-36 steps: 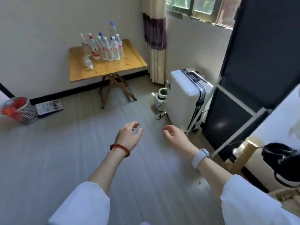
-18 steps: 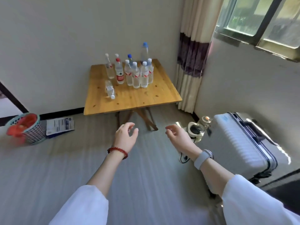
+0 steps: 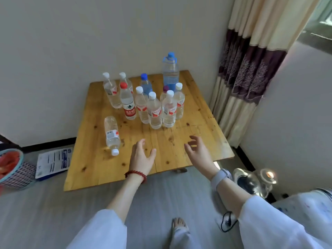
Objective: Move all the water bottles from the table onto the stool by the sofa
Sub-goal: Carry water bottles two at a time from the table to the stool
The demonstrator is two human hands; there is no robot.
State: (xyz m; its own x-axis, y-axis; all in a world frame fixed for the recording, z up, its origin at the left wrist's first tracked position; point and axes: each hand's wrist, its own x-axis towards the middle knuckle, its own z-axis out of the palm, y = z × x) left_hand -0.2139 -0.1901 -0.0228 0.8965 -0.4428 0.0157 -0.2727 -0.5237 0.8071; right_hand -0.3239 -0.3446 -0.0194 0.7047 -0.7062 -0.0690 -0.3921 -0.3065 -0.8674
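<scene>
Several clear water bottles stand clustered at the back of a wooden table. A red-labelled bottle stands at the cluster's left, a tall blue-capped bottle at the rear, and white-capped ones such as in front. One bottle lies on its side near the left edge. My left hand and my right hand hover over the table's front part, both empty with fingers apart, short of the cluster. The stool and sofa are not in view.
A basket with red contents and a printed sheet lie on the floor to the left. A curtain hangs right of the table. A glass kettle and a black cable sit at my right.
The table has come much closer across the frames as I walked toward it. Both hands now reach over its front edge; the suitcase has left the view.
</scene>
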